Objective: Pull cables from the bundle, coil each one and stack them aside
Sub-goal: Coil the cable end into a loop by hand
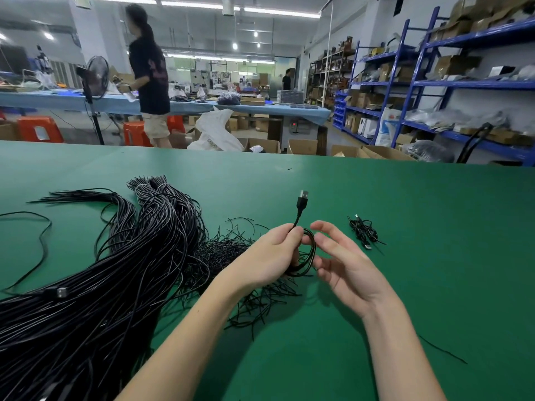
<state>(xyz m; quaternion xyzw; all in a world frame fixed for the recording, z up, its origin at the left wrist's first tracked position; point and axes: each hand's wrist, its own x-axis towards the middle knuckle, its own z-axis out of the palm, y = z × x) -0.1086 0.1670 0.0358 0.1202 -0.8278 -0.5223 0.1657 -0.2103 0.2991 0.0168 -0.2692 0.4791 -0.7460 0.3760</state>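
Coiled cable in hand: one thin black cable (307, 253), wound into a small loop of several turns, held above the green table (405, 270) just right of the bundle's frayed ends.
Its plug: one USB plug (302, 199) stands upright above the loop, metal tip pointing up and away from the person.
Left hand: the left hand (272, 256) reaches in from the lower left, back of the hand up, fingers curled round the near-left side of the loop, thumb and forefinger pinching the cable just below the plug.
Right hand: the right hand (344, 264) is palm-in on the loop's right side, fingers spread and only gently bent; whether the fingertips touch the coil cannot be told.
Finished coils: one small coiled black cable (364, 231) lies on the table to the right, well apart from the hands, its plug at the near end.
Bundle: one large bundle of black cables (101, 285) sprawls across the left of the table, loose thin ends fanning out under the left wrist.
Stray cables: one single cable (43, 241) curves at the far left edge; one more strand (443, 350) lies by the right forearm.
Beyond the table: two people stand among benches and blue shelving (434, 82).
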